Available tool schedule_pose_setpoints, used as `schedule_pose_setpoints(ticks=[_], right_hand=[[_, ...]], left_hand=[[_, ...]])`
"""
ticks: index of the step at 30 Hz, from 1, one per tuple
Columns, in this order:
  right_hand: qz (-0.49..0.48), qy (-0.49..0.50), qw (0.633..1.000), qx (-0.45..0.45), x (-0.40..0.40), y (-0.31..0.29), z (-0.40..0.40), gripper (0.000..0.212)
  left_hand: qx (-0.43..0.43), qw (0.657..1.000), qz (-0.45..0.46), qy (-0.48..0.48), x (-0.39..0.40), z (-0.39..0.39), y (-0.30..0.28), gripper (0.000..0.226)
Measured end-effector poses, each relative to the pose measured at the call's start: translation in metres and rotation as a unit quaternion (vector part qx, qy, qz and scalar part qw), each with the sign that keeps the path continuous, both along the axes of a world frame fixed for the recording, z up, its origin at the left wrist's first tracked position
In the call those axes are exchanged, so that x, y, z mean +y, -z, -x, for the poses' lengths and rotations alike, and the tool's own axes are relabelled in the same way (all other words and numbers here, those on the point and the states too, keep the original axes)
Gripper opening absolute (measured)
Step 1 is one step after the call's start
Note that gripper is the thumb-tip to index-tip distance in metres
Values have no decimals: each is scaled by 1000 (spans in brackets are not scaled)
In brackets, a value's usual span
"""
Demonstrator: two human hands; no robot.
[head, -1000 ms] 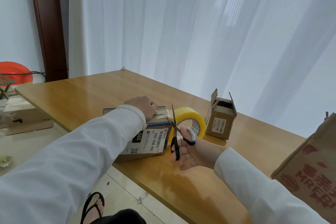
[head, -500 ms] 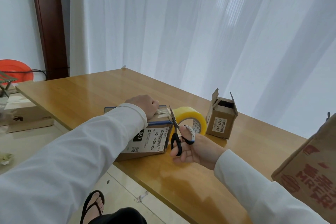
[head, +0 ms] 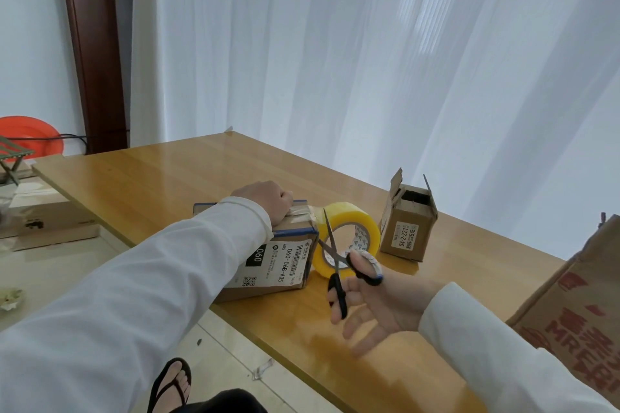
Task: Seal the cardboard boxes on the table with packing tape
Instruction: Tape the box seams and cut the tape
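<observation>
Right hand (head: 372, 302) has the scissors (head: 339, 265) in its grip, thumb and fingers through the black loops, blades parted and pointing up in front of the tape roll (head: 347, 240). Left hand (head: 265, 201) presses down, fingers curled, on the labelled box (head: 275, 261) just left of the roll. Right of the roll stands a small box (head: 407, 228), flaps open, all on the tabletop (head: 161, 184).

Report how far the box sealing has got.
Done, as far as it shows: the labelled box has its flaps shut with a strip of tape along its top. In hand: the left hand presses on that top while the right hand holds open scissors at the tape roll, seemingly to cut the strip. Left: the small box behind the roll stands with its flaps open, untaped.
</observation>
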State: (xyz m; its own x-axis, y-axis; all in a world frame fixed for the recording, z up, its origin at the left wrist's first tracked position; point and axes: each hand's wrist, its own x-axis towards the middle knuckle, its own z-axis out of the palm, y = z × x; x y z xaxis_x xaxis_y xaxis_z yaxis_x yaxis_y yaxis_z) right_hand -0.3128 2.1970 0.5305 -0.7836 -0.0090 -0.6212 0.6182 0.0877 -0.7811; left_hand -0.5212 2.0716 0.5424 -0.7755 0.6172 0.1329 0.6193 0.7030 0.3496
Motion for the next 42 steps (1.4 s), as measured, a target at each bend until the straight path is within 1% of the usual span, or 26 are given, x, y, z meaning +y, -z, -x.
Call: schedule_pose_setpoints(ticks=[2,3,6,7,8,9,10,11,12,13,14,15,16,17,19,20,21,22,23,24,27,29,31,36,39,42], right_hand=[[-24,-20,999,8,18,-5,-13,105],[-30,-11,999,24,30,-7,-20,104],[-19,99,992,74,68,-14,-37,97],[-44,132,988,72,76,-16,-40,91],[-97,158,981,58,82,-17,-42,79],[-178,178,967,27,86,-14,-42,64],[-283,176,943,-14,90,-9,-42,51],[-395,147,905,-66,93,-2,-41,46],[-487,104,860,-112,96,5,-39,49],[-546,62,823,-143,96,11,-37,56],[-573,41,803,-157,95,15,-35,61],[-588,36,794,-149,93,15,-30,62],[-608,39,784,-122,88,10,-25,56],[-637,51,766,-76,82,4,-20,44],[-679,119,720,76,67,-11,-6,22],[-667,151,710,169,56,-20,3,19],[-638,162,709,254,44,-29,12,18],[-611,145,712,314,33,-37,22,19],[-598,108,714,347,22,-45,33,22],[-597,61,716,358,16,-50,44,26],[-610,-59,731,302,8,-56,74,31],[-603,-94,752,248,10,-54,87,30],[-573,-99,783,219,13,-52,93,28],[-477,-78,850,211,23,-47,98,18],[-449,-62,865,213,25,-44,102,10],[-432,-38,875,214,25,-42,105,11]], left_hand=[[-1,1000,-1,2,0,0,0,43],[-2,1000,-4,3,0,0,0,43],[-2,1000,-5,5,0,1,0,44],[-2,1000,-5,5,0,1,0,44],[-2,1000,-5,5,0,1,0,44],[-2,1000,-5,6,1,1,0,44],[-2,1000,-4,7,1,1,1,44],[-2,1000,-3,7,1,1,1,44],[-2,1000,-4,6,1,1,0,44],[-2,1000,-4,6,0,1,0,44],[-2,1000,-4,6,0,1,0,44],[0,1000,-4,5,0,1,0,44],[2,1000,-4,4,0,1,0,44],[4,1000,-4,3,0,0,0,44],[0,1000,-4,5,0,1,0,44],[-3,1000,-4,6,0,1,0,44],[-4,1000,-6,6,0,1,0,44],[-4,1000,-8,6,0,0,0,44],[-4,1000,-10,5,0,0,0,44],[-4,1000,-11,5,-1,-1,-1,43],[1,1000,-9,7,-1,-1,0,42],[1,1000,-8,8,-1,0,0,40],[1,1000,-7,10,0,1,1,41],[-13,1000,-1,22,-1,1,1,49],[-14,1000,-1,21,-1,-1,0,47],[-14,1000,0,22,-2,-2,-2,47]])
